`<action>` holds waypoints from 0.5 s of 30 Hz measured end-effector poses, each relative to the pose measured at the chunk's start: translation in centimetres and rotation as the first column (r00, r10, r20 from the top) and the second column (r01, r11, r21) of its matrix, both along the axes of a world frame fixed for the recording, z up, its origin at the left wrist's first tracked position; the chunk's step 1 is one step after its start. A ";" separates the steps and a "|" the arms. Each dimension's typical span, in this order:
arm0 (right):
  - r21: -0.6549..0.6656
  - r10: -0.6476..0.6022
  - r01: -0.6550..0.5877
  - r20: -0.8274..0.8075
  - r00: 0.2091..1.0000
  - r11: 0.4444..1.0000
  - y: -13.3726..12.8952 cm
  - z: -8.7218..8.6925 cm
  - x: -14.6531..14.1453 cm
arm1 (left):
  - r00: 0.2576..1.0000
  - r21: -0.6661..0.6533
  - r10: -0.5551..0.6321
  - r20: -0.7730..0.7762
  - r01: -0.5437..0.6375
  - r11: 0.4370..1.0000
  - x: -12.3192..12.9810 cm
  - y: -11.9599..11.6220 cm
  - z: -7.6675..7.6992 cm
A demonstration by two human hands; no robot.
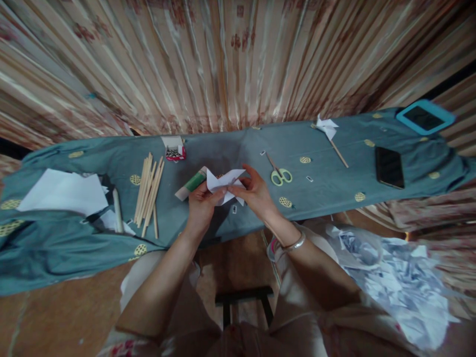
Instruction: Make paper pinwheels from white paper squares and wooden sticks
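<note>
A folded white paper pinwheel (pixel 223 184) is held between both my hands above the middle of the table. My left hand (pixel 203 201) is closed on its left side, thumb across the paper. On the right side, my right hand (pixel 256 191) pinches the folds near the centre with thumb and fingers. Just behind my left hand lies a green and white box-like piece (pixel 191 183), partly covered by the fingers. Scissors (pixel 280 176) with pale green handles rest to the right. A small red box (pixel 174 148) of metal pins stands open at the back left.
Wooden sticks (pixel 148 191) lie left of my hands, beside white paper sheets (pixel 67 193). A pinwheel on a stick (pixel 329 130), a black phone (pixel 389 167) and a blue-framed tablet (pixel 426 117) sit right. A clear bag of paper scraps (pixel 401 282) stands below.
</note>
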State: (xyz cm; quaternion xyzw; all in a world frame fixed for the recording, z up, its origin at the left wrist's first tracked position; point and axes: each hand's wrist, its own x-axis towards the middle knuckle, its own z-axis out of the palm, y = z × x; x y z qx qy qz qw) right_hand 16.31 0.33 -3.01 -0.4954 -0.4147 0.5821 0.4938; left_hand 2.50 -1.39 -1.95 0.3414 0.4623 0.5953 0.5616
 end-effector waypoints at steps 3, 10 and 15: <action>0.004 -0.002 0.002 -0.022 1.000 1.000 0.1 0.0 -0.2 | 1.000 -0.012 0.004 0.011 -0.004 1.000 0.0 0.0 -0.2; 0.034 0.005 -0.005 0.009 1.000 0.999 0.2 0.0 -0.1 | 1.000 -0.015 0.001 -0.026 -0.001 1.000 0.1 0.0 -0.5; 0.051 0.004 -0.007 0.062 0.998 0.999 0.1 0.0 0.0 | 0.999 -0.019 0.006 -0.042 -0.006 1.000 0.2 0.0 -0.5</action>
